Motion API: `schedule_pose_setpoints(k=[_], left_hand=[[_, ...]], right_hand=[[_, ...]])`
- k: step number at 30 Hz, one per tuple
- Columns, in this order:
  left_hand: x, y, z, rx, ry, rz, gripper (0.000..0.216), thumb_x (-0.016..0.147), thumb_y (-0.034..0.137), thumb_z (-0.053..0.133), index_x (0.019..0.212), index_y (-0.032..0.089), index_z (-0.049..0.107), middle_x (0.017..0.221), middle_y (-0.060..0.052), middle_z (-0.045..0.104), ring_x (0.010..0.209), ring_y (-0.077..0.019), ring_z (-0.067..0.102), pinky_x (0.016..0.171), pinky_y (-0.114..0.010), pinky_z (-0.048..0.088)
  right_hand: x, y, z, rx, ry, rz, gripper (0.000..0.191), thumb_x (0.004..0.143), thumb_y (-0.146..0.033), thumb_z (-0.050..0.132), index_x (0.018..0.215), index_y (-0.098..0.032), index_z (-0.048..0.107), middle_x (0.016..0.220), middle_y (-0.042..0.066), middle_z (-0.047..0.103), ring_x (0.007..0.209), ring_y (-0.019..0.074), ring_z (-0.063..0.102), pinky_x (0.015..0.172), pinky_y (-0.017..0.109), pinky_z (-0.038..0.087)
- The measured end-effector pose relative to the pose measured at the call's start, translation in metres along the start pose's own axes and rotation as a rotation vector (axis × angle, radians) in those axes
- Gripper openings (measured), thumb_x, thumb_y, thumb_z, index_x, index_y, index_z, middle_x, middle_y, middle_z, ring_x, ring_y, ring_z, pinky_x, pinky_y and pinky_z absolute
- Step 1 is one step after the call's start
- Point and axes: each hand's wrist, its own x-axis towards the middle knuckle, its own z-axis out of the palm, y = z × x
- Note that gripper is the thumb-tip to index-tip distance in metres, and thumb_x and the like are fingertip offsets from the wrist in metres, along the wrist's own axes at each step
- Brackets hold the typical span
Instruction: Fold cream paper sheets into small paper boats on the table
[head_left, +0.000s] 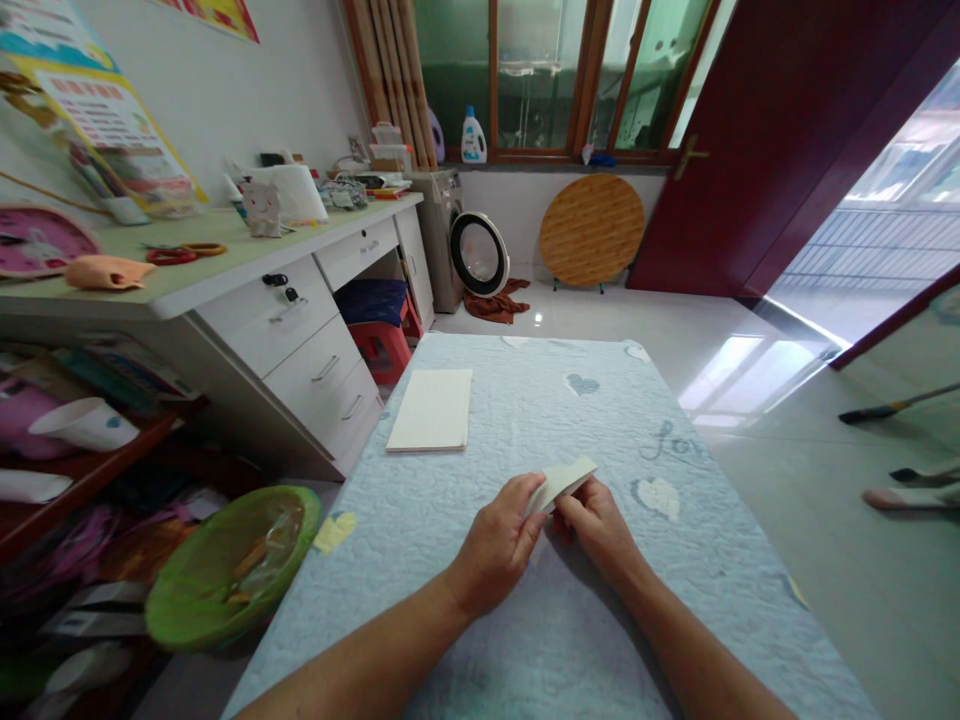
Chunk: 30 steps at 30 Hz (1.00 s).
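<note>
A pale, folded piece of paper [564,482] is held just above the cloth-covered table [517,400]. My left hand [504,535] is closed on its left side, thumb towards me. On the right, my right hand [596,520] grips the paper's lower right part, with the fingertips partly hidden beneath it. A pad of cream, lined paper [431,410] lies flat on the cloth, beyond my left hand and to its left.
A green waste basket [169,610] stands left of the table. Drawers [300,340] and a desk holding scissors [180,254] line the left wall. Behind are an open washing machine [442,240], a round wooden tabletop [592,230] and a dark red door [720,150].
</note>
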Motion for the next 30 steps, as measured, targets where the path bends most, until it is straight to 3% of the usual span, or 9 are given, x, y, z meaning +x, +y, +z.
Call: schedule_pose_setpoints(k=[4, 9, 15, 19, 25, 30], left_hand=[[-0.002, -0.004, 0.005, 0.067, 0.018, 0.080, 0.054, 0.087, 0.014, 0.053, 0.138, 0.021, 0.036, 0.137, -0.012, 0.051, 0.125, -0.0249, 0.052, 0.105, -0.042, 0.046], [-0.003, -0.009, 0.014, 0.117, 0.135, 0.059, 0.084, 0.075, 0.008, 0.056, 0.148, 0.024, 0.018, 0.146, -0.015, 0.040, 0.118, -0.0260, 0.056, 0.097, -0.043, 0.052], [-0.001, -0.008, 0.019, 0.102, 0.145, -0.006, 0.101, 0.068, 0.004, 0.055, 0.151, 0.029, 0.003, 0.143, -0.014, 0.043, 0.106, -0.0249, 0.061, 0.089, -0.043, 0.054], [0.000, -0.007, 0.020, 0.055, 0.183, -0.033, 0.101, 0.069, 0.007, 0.057, 0.151, 0.029, 0.004, 0.134, -0.013, 0.046, 0.110, -0.0261, 0.057, 0.088, -0.043, 0.053], [-0.001, -0.005, 0.022, 0.021, 0.144, 0.079, 0.105, 0.065, 0.007, 0.059, 0.152, 0.029, 0.004, 0.137, -0.013, 0.039, 0.115, -0.0275, 0.051, 0.088, -0.043, 0.052], [-0.004, -0.002, 0.021, -0.002, 0.163, 0.081, 0.105, 0.063, 0.006, 0.058, 0.151, 0.030, 0.007, 0.135, -0.011, 0.043, 0.101, -0.0219, 0.056, 0.082, -0.038, 0.054]], right_hand=[[0.000, -0.003, 0.002, 0.008, 0.064, -0.011, 0.009, 0.071, -0.026, 0.056, 0.076, -0.020, 0.051, 0.052, -0.006, 0.054, 0.041, 0.0101, 0.046, 0.042, 0.022, 0.036], [0.001, 0.006, 0.004, -0.073, 0.088, -0.123, 0.012, 0.074, -0.026, 0.060, 0.082, -0.019, 0.055, 0.063, -0.002, 0.061, 0.051, 0.0124, 0.053, 0.048, 0.024, 0.041], [-0.003, 0.009, 0.008, -0.251, 0.028, -0.289, 0.005, 0.079, -0.021, 0.054, 0.083, -0.019, 0.056, 0.071, -0.002, 0.060, 0.059, 0.0122, 0.055, 0.057, 0.023, 0.043], [-0.006, 0.003, 0.009, -0.290, 0.015, -0.307, 0.006, 0.077, -0.018, 0.054, 0.083, -0.019, 0.056, 0.069, -0.003, 0.058, 0.058, 0.0114, 0.053, 0.056, 0.022, 0.041], [-0.009, -0.006, 0.009, -0.246, 0.050, -0.313, 0.008, 0.079, -0.022, 0.057, 0.087, -0.020, 0.058, 0.070, -0.002, 0.063, 0.061, 0.0130, 0.057, 0.058, 0.022, 0.043], [-0.009, -0.002, 0.009, -0.250, 0.069, -0.362, 0.010, 0.086, -0.026, 0.057, 0.086, -0.019, 0.064, 0.080, 0.002, 0.068, 0.070, 0.0152, 0.062, 0.066, 0.024, 0.047]])
